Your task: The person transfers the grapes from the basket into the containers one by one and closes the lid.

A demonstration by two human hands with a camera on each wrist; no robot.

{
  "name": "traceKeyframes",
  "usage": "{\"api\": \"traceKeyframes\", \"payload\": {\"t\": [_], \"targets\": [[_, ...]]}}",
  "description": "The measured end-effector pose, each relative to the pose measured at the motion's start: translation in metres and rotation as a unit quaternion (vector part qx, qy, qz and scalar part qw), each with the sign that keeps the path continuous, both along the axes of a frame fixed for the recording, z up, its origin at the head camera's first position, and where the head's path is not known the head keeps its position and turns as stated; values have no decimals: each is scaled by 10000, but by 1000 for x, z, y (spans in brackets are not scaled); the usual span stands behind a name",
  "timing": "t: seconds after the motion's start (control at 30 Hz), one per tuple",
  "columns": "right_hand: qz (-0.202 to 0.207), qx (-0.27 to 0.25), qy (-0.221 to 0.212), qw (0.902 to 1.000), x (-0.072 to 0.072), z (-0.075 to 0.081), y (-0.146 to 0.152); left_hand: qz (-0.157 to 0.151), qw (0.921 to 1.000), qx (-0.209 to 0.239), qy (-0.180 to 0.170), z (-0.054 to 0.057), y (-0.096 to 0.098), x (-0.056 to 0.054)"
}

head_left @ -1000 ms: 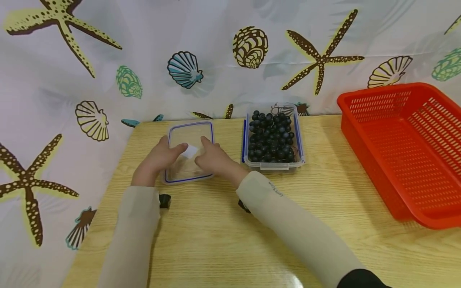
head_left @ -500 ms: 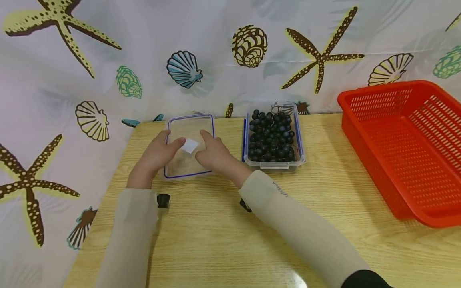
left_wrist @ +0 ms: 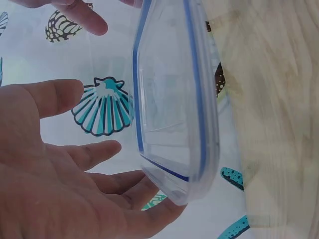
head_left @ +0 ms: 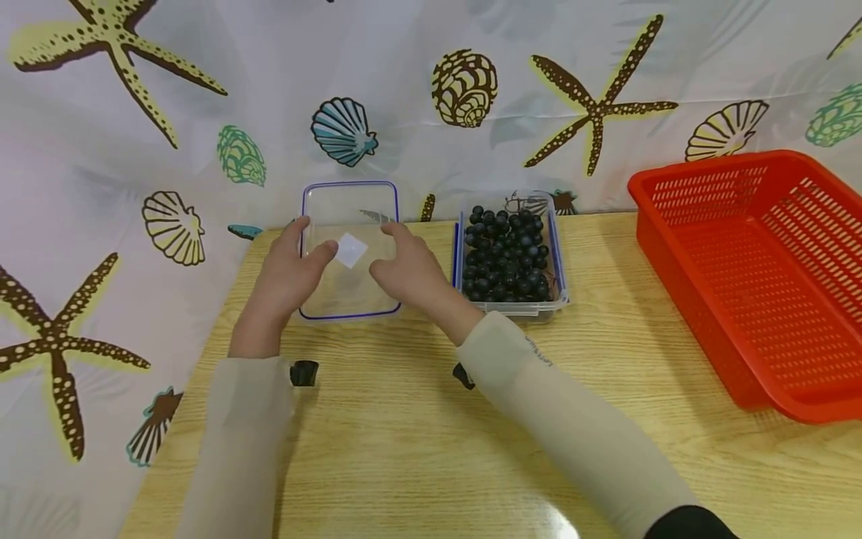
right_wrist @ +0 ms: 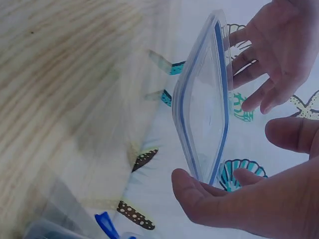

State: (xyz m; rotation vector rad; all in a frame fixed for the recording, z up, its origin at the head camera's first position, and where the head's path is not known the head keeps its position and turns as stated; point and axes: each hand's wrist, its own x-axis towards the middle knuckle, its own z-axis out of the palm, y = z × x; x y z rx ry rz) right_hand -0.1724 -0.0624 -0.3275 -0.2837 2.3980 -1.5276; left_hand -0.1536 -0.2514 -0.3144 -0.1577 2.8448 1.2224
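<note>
A clear plastic container lid [head_left: 350,292] with a blue seal is held up between both hands, its far edge overlapping the curtain in the head view. A white square label [head_left: 351,250] shows at its middle. My left hand [head_left: 283,281] supports the left side; in the left wrist view its fingers [left_wrist: 154,219] curl beneath the edge, the thumb apart. On the other side, my right hand [head_left: 420,281] has fingertips [right_wrist: 185,186] at the lid's edge. Just right of it stands a clear container [head_left: 515,308] full of dark grapes [head_left: 505,258].
A red plastic basket [head_left: 754,359] stands at the right of the wooden table [head_left: 390,449]. Behind and to the left hangs a white curtain [head_left: 269,60] printed with shells and starfish, close along the table's back edge.
Both hands have raised the lid from the table and tilted its far edge up, moving slightly away from the body. The grape container and red basket have stayed in place.
</note>
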Motion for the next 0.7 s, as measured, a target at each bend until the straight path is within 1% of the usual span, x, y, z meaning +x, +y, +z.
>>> {"api": "traceKeyframes", "payload": {"t": [0.07, 0.2, 0.27, 0.37, 0.43, 0.57, 0.7], "targets": [[-85, -41, 3, 10000, 1, 4, 2, -4, 9999, 60, 126, 3, 1, 1], [-226, -61, 91, 9997, 3, 12, 6, 32, 9984, 317, 463, 6, 3, 3], [-233, -118, 68, 9996, 3, 15, 9, 88, 9965, 571, 603, 7, 4, 4], [-216, -290, -3, 9993, 3, 18, 12, 195, 9931, 921, 701, 8, 4, 6], [-200, -420, -28, 9989, 4, 20, 14, 235, 9908, 1080, 777, 9, 3, 7], [-240, -722, 89, 9971, 6, 21, 17, 328, 9879, 1173, 959, 9, 4, 10], [-469, -957, 298, 9939, 8, 24, 20, 379, 9830, 1391, 1133, 11, 7, 12]]}}
